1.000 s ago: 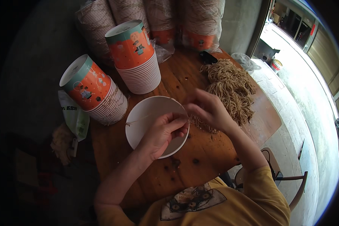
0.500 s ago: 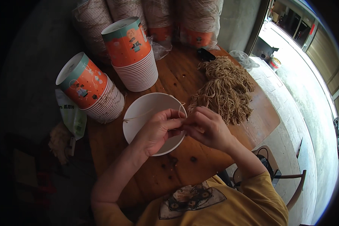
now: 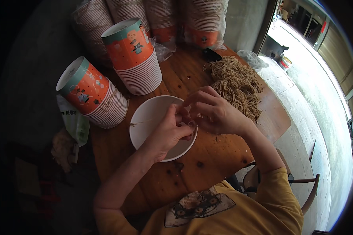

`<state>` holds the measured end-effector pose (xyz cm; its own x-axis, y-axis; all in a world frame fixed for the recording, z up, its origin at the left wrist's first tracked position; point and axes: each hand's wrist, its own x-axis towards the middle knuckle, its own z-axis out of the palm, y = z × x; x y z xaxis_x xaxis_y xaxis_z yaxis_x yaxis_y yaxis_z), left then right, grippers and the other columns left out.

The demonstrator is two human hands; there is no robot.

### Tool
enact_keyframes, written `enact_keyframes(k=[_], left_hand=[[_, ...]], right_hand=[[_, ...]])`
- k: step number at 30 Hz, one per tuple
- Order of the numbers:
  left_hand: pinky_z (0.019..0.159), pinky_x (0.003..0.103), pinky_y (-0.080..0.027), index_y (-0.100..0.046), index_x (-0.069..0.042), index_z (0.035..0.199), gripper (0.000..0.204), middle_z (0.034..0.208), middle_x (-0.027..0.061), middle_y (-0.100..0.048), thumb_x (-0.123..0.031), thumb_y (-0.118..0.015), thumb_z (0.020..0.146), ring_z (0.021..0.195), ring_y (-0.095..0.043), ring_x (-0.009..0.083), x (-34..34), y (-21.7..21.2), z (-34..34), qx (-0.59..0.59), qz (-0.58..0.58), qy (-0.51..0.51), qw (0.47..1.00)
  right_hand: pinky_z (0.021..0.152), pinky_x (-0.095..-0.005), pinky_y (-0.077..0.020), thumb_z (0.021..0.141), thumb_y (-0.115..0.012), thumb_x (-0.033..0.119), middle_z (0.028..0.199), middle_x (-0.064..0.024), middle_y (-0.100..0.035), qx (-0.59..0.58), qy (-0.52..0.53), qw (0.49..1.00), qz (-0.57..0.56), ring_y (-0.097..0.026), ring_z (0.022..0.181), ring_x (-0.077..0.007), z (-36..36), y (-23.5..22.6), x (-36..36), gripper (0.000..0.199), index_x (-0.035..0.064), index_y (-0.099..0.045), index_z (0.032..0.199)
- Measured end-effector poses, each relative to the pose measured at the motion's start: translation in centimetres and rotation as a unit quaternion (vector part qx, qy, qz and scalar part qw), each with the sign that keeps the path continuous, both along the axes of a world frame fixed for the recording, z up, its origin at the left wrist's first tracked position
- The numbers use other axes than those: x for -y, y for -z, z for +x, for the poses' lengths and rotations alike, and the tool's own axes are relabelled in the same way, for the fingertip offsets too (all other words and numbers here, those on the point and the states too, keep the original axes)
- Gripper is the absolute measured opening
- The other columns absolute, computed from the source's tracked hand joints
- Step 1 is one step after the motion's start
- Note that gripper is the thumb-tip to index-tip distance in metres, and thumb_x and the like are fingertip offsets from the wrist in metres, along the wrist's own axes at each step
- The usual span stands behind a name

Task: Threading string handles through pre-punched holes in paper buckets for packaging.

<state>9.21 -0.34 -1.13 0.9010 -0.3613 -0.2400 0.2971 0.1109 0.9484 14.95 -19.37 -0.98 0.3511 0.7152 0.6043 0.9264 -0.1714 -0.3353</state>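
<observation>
A white-lined paper bucket [image 3: 147, 117] stands on the wooden table in front of me, its opening facing up. A thin tan cord [image 3: 134, 124] comes through its left wall and runs across the opening. At the right rim my left hand [image 3: 166, 135] is closed, thumb and fingers pinching around the cord's other end. My right hand [image 3: 217, 111] meets it there from the right, its fingers bent and pinched together at the same cord. The fingers overlap, so most of that cord end is hidden. Beyond my right hand lies a loose heap of tan cords [image 3: 237, 80].
Two stacks of orange and green paper buckets, one upright [image 3: 137, 76] and one leaning [image 3: 102, 102], stand at the left. More plastic-wrapped stacks [image 3: 202, 23] line the back wall. A black object [image 3: 211, 55] and a clear plastic bag [image 3: 252, 59] lie near the heap. A chair [image 3: 312, 192] is at right.
My right hand has lifted and moved slightly away, with its fingers now above the left fingertips. My left hand has turned, fingers pointing more upward. The cord loop at the right rim is now mostly covered.
</observation>
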Motion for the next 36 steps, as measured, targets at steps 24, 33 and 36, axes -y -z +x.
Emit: enact_keyframes(k=[24,33,36], left_hand=[[0.077,0.025,-0.047,-0.039,-0.006,0.113,0.035,0.093,0.0041,-0.055,0.007,-0.054,0.084,0.088,-0.056,0.0092,0.6,1.0,-0.4,0.243,0.165,-0.016,0.956],[0.072,0.025,-0.048,-0.038,-0.005,0.117,0.038,0.088,0.0051,-0.053,0.006,-0.055,0.085,0.083,-0.056,0.0099,0.9,0.9,-0.7,0.331,0.242,-0.023,0.912],[0.072,0.026,-0.048,-0.039,-0.004,0.117,0.039,0.086,0.0047,-0.051,0.006,-0.056,0.084,0.081,-0.054,0.0105,0.9,1.0,-0.7,0.366,0.274,-0.032,0.889]], right_hand=[[0.067,-0.0364,-0.0470,0.077,-0.067,0.012,0.079,-0.0074,-0.053,-0.111,0.083,0.990,0.027,-0.055,0.078,-0.0260,-2.4,1.6,0.3,0.015,0.0055,-0.057,0.086],[0.067,-0.0369,-0.0490,0.077,-0.066,0.016,0.081,-0.0072,-0.054,-0.078,0.172,0.982,0.018,-0.056,0.080,-0.0260,-3.8,1.5,-0.2,0.015,0.0055,-0.056,0.081],[0.066,-0.0371,-0.0492,0.076,-0.066,0.015,0.081,-0.0076,-0.054,-0.082,0.170,0.982,0.025,-0.056,0.080,-0.0264,-3.9,1.5,-0.2,0.015,0.0051,-0.056,0.082]])
